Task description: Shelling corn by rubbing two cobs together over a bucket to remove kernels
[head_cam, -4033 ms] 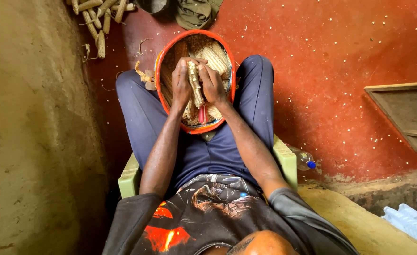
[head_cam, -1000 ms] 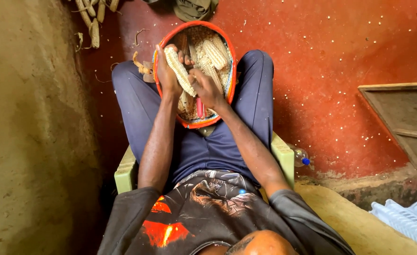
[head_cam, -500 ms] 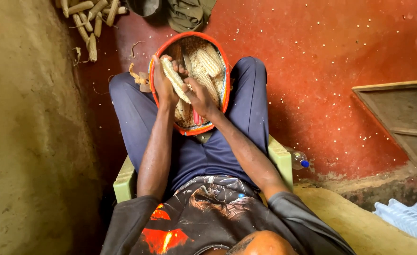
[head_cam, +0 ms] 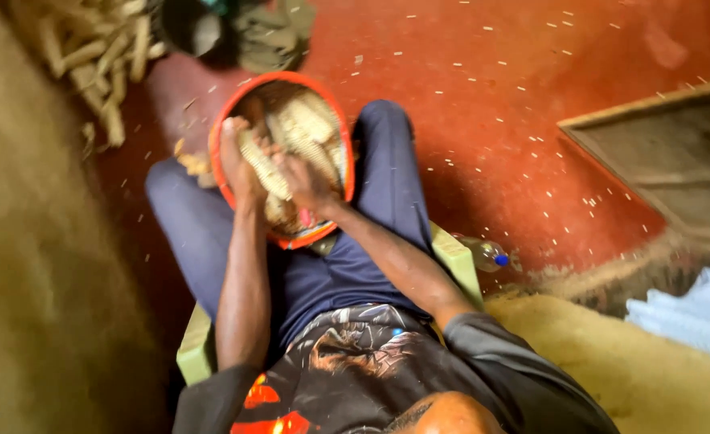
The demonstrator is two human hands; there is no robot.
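Observation:
An orange-rimmed basin (head_cam: 225,120) rests on my lap between my knees, filled with pale corn cobs and loose kernels. My left hand (head_cam: 238,165) grips one corn cob (head_cam: 262,165) that lies slantwise over the basin. My right hand (head_cam: 306,183) presses against the same cob from the right side, fingers curled on it. The picture is blurred, so single kernels cannot be made out.
A heap of bare cobs (head_cam: 98,56) lies on the red floor at the upper left, beside a dark bundle (head_cam: 242,28). A plastic bottle (head_cam: 483,253) lies by the green seat (head_cam: 455,257). At right: a wooden frame (head_cam: 660,153), white cloth (head_cam: 692,309).
The view has swung, so the basin sits lower and left of where it was. My left hand lifted a cob at the basin's left side and still holds it; my right hand stays on it.

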